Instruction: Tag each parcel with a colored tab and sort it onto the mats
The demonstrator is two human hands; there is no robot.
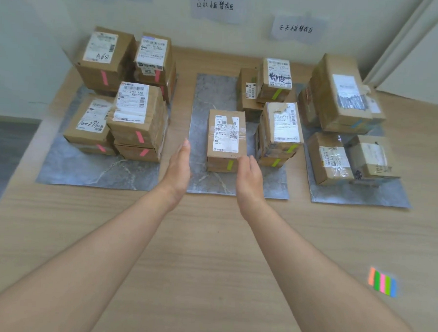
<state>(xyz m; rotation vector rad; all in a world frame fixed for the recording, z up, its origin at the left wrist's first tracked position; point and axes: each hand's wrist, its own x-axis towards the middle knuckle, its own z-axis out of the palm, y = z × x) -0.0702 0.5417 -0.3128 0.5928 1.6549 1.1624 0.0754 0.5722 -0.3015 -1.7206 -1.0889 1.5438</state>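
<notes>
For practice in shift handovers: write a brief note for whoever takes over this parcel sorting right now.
Left hand and right hand open, holding nothing, either side of a green-tabbed parcel on the middle mat.
Pink-tabbed parcels on left mat, blue-tabbed ones on right mat.
Tab pad on table, near right.
No parcels seen off the mats; check tabs on the front right boxes.

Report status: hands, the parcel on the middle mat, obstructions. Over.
Left hand open, clear of green-tabbed parcel. Right hand open at its near right corner, contact unclear. Parcel down on middle mat. Stacked parcels close on its right.
</notes>
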